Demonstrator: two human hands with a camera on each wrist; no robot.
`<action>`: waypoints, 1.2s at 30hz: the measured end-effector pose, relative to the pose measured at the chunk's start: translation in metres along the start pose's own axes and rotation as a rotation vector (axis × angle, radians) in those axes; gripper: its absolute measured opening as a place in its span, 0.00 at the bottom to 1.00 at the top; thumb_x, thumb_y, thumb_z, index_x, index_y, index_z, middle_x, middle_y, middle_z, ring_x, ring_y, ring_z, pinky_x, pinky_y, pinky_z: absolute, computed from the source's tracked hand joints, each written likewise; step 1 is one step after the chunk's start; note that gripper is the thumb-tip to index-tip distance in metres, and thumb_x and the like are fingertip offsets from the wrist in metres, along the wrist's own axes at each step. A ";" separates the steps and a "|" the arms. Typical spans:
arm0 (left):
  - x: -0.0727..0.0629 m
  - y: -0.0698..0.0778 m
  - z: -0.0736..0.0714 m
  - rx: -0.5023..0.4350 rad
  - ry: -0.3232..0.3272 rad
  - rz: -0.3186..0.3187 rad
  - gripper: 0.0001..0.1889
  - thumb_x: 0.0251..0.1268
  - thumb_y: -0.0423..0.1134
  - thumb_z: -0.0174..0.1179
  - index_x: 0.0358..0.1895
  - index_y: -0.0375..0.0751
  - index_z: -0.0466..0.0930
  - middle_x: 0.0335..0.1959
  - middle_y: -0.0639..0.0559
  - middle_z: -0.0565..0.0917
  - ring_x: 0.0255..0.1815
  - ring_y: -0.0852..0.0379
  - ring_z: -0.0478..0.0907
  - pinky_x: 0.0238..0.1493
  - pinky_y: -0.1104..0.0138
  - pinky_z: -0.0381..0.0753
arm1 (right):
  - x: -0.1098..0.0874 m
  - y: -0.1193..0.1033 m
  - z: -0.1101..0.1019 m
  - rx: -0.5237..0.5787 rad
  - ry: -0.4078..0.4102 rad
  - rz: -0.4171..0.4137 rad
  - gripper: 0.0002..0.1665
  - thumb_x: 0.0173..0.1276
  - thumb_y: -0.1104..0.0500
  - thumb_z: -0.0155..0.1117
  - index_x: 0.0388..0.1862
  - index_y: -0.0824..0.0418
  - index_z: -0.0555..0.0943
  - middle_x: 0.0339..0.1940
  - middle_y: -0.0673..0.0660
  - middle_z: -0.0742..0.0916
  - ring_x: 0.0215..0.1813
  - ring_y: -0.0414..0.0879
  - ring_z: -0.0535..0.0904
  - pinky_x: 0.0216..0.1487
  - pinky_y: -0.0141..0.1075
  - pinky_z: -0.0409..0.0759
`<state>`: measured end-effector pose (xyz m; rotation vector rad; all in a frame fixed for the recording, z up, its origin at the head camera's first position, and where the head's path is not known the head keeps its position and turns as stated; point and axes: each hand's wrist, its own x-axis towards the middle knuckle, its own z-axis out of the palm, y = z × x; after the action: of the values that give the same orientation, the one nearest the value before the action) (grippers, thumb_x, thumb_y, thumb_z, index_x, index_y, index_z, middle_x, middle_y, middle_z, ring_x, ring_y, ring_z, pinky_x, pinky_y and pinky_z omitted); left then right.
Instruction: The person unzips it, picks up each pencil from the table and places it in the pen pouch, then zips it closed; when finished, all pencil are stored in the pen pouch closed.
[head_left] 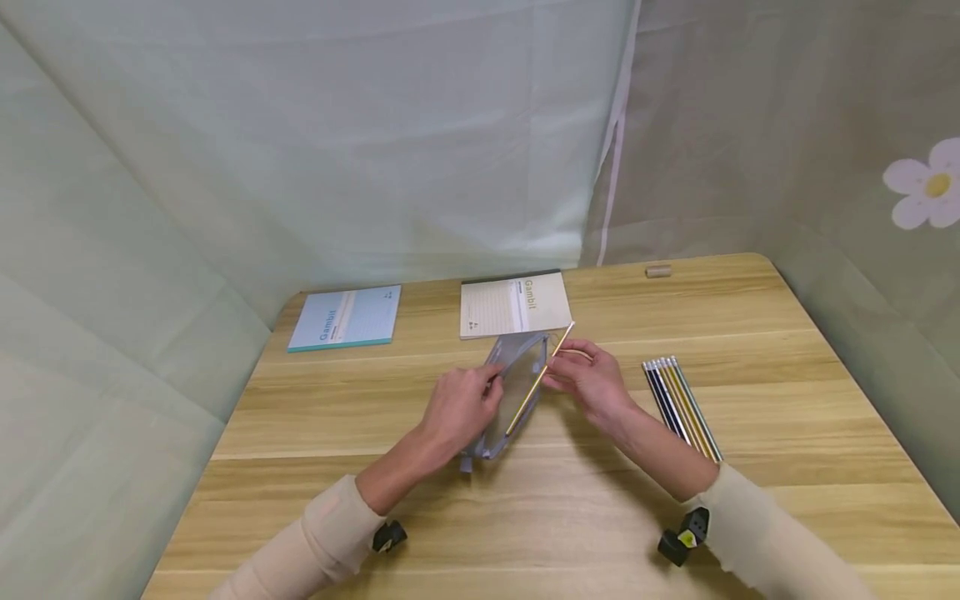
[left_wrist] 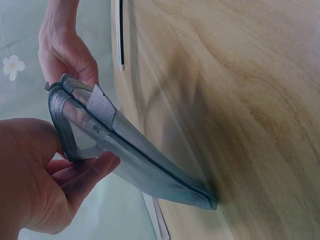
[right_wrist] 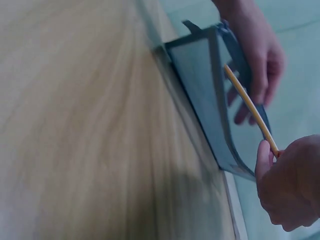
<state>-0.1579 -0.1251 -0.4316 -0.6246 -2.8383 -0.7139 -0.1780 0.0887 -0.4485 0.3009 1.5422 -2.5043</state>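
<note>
In the head view my left hand (head_left: 467, 408) grips one side of a grey mesh zip pouch (left_wrist: 155, 167), which stands tilted on the table with its mouth spread. My right hand (head_left: 592, 385) pinches a yellow pencil (head_left: 540, 379) between thumb and fingers. The pencil slants across the pouch's open mouth, its white-tipped end pointing up and away. Seen from the right wrist, the pencil (right_wrist: 250, 107) overlaps the opening, and left-hand fingers show through the mesh. The left wrist view has the pouch's side, marked 38, hiding the pencil.
Several pencils (head_left: 678, 404) lie in a row on the wooden table, partly behind my right forearm. At the back are a blue notebook (head_left: 367, 315), a cream notebook (head_left: 487, 308) close behind the pouch, and a small brown cylinder (head_left: 658, 271). Cloth walls surround the table.
</note>
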 end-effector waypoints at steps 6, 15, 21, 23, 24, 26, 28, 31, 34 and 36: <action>0.000 0.000 0.000 0.019 0.017 0.019 0.13 0.72 0.30 0.63 0.54 0.34 0.89 0.26 0.47 0.88 0.09 0.69 0.62 0.10 0.75 0.63 | -0.004 0.019 0.018 -0.032 0.033 -0.023 0.22 0.68 0.81 0.64 0.59 0.77 0.73 0.39 0.56 0.85 0.36 0.43 0.87 0.43 0.37 0.89; 0.000 0.002 0.001 0.042 0.026 0.015 0.13 0.71 0.32 0.63 0.54 0.35 0.90 0.24 0.49 0.86 0.11 0.67 0.64 0.11 0.73 0.62 | -0.008 0.038 0.033 -0.029 0.057 -0.029 0.19 0.65 0.82 0.66 0.53 0.76 0.75 0.36 0.57 0.85 0.30 0.43 0.87 0.40 0.38 0.90; 0.001 0.002 0.001 0.054 0.018 0.007 0.13 0.72 0.32 0.63 0.54 0.36 0.90 0.25 0.49 0.86 0.11 0.67 0.65 0.11 0.72 0.63 | -0.007 0.042 0.037 -0.057 0.065 -0.025 0.19 0.64 0.82 0.66 0.53 0.75 0.75 0.37 0.61 0.86 0.31 0.44 0.88 0.39 0.37 0.90; 0.001 0.002 0.001 0.051 0.020 0.009 0.12 0.72 0.32 0.63 0.54 0.36 0.90 0.25 0.48 0.87 0.11 0.66 0.66 0.11 0.72 0.64 | -0.007 0.042 0.038 -0.063 0.066 -0.019 0.20 0.64 0.83 0.66 0.53 0.75 0.75 0.35 0.59 0.85 0.30 0.44 0.87 0.38 0.37 0.90; 0.001 0.002 0.001 0.049 0.021 0.009 0.12 0.72 0.32 0.63 0.54 0.36 0.90 0.26 0.48 0.87 0.12 0.66 0.66 0.11 0.72 0.64 | -0.007 0.042 0.038 -0.063 0.067 -0.017 0.20 0.64 0.83 0.66 0.53 0.75 0.75 0.35 0.59 0.85 0.30 0.45 0.88 0.38 0.37 0.90; 0.001 0.002 0.002 0.049 0.025 0.009 0.12 0.72 0.32 0.63 0.54 0.36 0.90 0.27 0.47 0.87 0.12 0.65 0.66 0.12 0.72 0.64 | -0.007 0.043 0.039 -0.061 0.068 -0.012 0.20 0.64 0.83 0.66 0.53 0.75 0.75 0.35 0.59 0.85 0.30 0.45 0.88 0.38 0.37 0.89; 0.001 0.002 0.002 0.048 0.027 0.008 0.12 0.72 0.32 0.63 0.54 0.37 0.90 0.28 0.47 0.88 0.13 0.64 0.68 0.12 0.71 0.65 | -0.007 0.042 0.040 -0.061 0.070 -0.007 0.20 0.64 0.83 0.66 0.53 0.76 0.75 0.36 0.60 0.85 0.30 0.45 0.88 0.38 0.36 0.89; 0.001 0.003 0.002 0.048 0.032 0.009 0.12 0.72 0.32 0.63 0.53 0.37 0.90 0.28 0.47 0.88 0.14 0.64 0.69 0.13 0.71 0.65 | -0.006 0.043 0.040 -0.066 0.069 0.005 0.20 0.65 0.83 0.66 0.53 0.76 0.76 0.38 0.62 0.85 0.30 0.45 0.88 0.38 0.36 0.89; 0.002 0.004 0.001 0.045 0.036 0.013 0.12 0.72 0.32 0.63 0.53 0.37 0.91 0.27 0.48 0.88 0.15 0.63 0.69 0.14 0.70 0.65 | -0.004 0.043 0.040 -0.076 0.069 0.023 0.20 0.65 0.82 0.66 0.55 0.76 0.75 0.39 0.63 0.87 0.31 0.45 0.88 0.39 0.37 0.89; 0.002 0.004 0.001 0.044 0.039 0.015 0.12 0.72 0.31 0.63 0.54 0.36 0.90 0.27 0.48 0.88 0.15 0.63 0.70 0.14 0.70 0.65 | -0.003 0.043 0.039 -0.084 0.069 0.037 0.20 0.66 0.82 0.66 0.56 0.77 0.75 0.39 0.63 0.87 0.32 0.46 0.89 0.39 0.37 0.90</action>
<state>-0.1574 -0.1205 -0.4303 -0.6183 -2.8024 -0.6522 -0.1667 0.0347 -0.4678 0.4040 1.6474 -2.4169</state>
